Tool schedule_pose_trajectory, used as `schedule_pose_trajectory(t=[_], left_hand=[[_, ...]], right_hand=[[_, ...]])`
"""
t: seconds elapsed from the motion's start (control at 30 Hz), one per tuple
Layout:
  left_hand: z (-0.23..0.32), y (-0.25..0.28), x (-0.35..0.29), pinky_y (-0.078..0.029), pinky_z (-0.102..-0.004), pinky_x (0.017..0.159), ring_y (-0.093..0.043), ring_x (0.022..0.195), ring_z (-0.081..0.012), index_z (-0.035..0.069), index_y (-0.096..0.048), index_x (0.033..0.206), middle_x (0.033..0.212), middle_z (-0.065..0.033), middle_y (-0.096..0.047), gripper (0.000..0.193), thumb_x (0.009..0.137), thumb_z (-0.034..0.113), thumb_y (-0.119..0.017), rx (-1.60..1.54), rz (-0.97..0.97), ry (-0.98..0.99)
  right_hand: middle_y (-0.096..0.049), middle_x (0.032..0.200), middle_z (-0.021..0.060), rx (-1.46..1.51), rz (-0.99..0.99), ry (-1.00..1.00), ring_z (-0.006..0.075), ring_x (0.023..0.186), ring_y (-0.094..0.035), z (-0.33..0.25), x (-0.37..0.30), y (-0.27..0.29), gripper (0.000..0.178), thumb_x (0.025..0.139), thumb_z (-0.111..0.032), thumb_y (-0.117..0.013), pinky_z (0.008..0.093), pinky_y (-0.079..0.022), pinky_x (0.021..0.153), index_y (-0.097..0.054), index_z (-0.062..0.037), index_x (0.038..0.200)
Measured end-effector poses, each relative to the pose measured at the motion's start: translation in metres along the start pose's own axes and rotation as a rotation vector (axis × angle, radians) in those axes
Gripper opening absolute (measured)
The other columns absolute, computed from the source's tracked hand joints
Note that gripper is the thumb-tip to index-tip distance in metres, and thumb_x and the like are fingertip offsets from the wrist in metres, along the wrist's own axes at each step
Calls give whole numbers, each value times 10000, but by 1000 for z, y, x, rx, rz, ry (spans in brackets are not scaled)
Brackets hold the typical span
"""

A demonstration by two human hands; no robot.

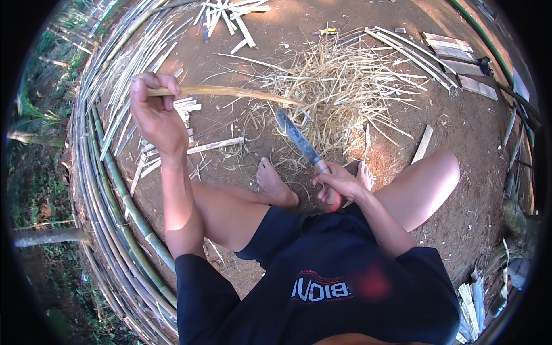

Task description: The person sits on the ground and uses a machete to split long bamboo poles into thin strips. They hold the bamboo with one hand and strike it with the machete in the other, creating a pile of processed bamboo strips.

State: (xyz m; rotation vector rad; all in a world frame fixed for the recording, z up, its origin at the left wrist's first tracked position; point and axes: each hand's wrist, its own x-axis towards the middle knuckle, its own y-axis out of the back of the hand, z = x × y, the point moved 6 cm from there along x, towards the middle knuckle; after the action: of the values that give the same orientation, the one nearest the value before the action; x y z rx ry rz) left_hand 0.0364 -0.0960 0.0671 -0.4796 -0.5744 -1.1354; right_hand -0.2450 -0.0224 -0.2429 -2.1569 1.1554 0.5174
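My left hand (158, 112) is raised at the left, its fingers closed round one end of a bamboo strip (230, 92). The strip stretches to the right, with its far end over a heap of shavings. Near my knees my right hand (338, 183) grips the handle of a knife (300, 138). Its dark blade points up and to the left, the tip a little below the strip and seemingly apart from it. Part of the handle is hidden by my fingers.
Curly bamboo shavings (339, 86) lie heaped on the dirt beyond my bare feet. Long bamboo poles (123, 190) line the left side, beside thin split strips (138, 63). Short slats (227, 20) are scattered at the far side, and flat wooden pieces (460, 54) lie at the far right.
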Motion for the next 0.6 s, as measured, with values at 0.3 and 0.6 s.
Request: schedule_pose_trajectory(t=[0.3, 0.6], left_hand=[[-10, -11, -13, -401, -229, 652, -454, 695, -81, 63, -471, 1105, 923, -66, -567, 206, 1025, 252, -476, 257, -149, 101], [-2, -25, -22, -458, -246, 657, -499, 694, -89, 38, -462, 1096, 964, -102, -571, 178, 1010, 188, -501, 228, -258, 112]], right_hand=[[-537, 665, 39, -391, 390, 185, 95, 449, -521, -6, -76, 15, 314, 883, -89, -557, 254, -469, 410, -442, 24, 1152], [-525, 663, 22, -398, 387, 266, 100, 508, -542, -59, -55, 9, 311, 851, -93, -649, 243, -409, 431, -492, -43, 1115]])
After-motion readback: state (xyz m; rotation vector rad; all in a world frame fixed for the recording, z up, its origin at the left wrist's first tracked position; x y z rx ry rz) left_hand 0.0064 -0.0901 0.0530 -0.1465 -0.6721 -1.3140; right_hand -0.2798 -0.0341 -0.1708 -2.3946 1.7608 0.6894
